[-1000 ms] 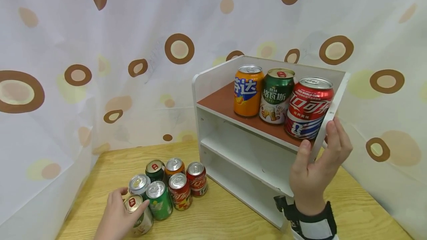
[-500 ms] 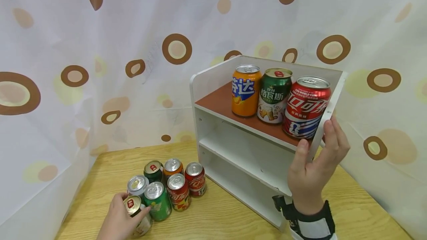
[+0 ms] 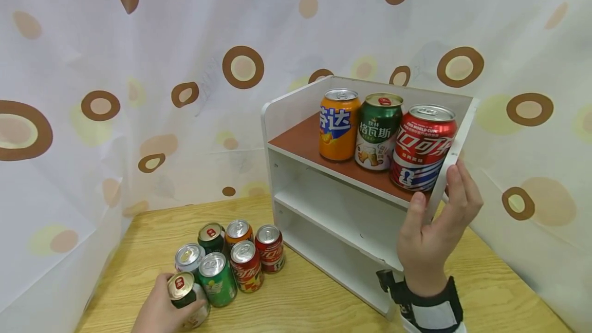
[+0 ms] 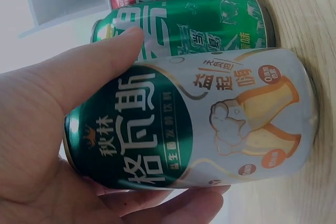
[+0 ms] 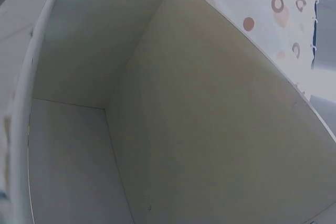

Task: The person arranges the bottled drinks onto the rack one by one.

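In the head view my left hand [image 3: 164, 304] grips a green-and-white kvass can [image 3: 187, 297] at the near left of a cluster. The left wrist view shows my thumb on one side of the kvass can [image 4: 194, 124] and fingers round the other, with a green Sprite can [image 4: 210, 24] close beside it. My right hand [image 3: 430, 245] holds the right side panel of a white shelf unit [image 3: 324, 215], thumb at its front edge and fingertips on the outer side. The right wrist view shows a bare inside compartment [image 5: 199, 114] of the shelf unit; the hand is out of that view.
On the brown top shelf [image 3: 300, 140] stand an orange Fanta can [image 3: 339, 127], another kvass can [image 3: 376, 132] and a red Coca-Cola can [image 3: 423, 148]. Several upright cans, among them a red cola can [image 3: 270, 251], cluster on the wooden table [image 3: 296, 302]. A patterned sheet [image 3: 194, 24] hangs behind.
My left hand has settled further round the kvass can, whose top now leans slightly left. The right hand keeps its place on the shelf unit. The head view has shifted a little.
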The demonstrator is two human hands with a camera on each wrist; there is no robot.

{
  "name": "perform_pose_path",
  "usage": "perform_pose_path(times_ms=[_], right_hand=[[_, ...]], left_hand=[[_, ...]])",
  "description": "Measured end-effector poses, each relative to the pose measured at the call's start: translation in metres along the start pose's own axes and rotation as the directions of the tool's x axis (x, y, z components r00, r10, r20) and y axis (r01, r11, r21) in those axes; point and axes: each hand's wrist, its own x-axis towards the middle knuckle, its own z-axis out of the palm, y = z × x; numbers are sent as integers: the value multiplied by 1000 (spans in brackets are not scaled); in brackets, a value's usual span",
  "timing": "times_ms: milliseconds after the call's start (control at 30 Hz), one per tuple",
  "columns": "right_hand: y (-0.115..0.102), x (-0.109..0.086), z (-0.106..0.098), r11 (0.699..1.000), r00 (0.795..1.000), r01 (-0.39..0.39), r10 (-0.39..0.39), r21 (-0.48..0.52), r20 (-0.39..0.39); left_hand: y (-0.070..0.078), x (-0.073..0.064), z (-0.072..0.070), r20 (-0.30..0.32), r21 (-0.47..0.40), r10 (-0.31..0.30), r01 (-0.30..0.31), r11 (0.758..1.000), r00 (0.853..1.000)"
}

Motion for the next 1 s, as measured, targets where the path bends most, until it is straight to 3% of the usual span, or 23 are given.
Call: perform_pose_path(times_ms=[367,1000], right_hand=[[2,0,0,1000,1000,2,-2,-6,2],[2,0,-1,1000,1000,-1,1,-18,10]], left_hand=[[-9,2,0,15,-27,-34,34,999,999],[-14,1,3,3,-7,-11,11,1000,1000]])
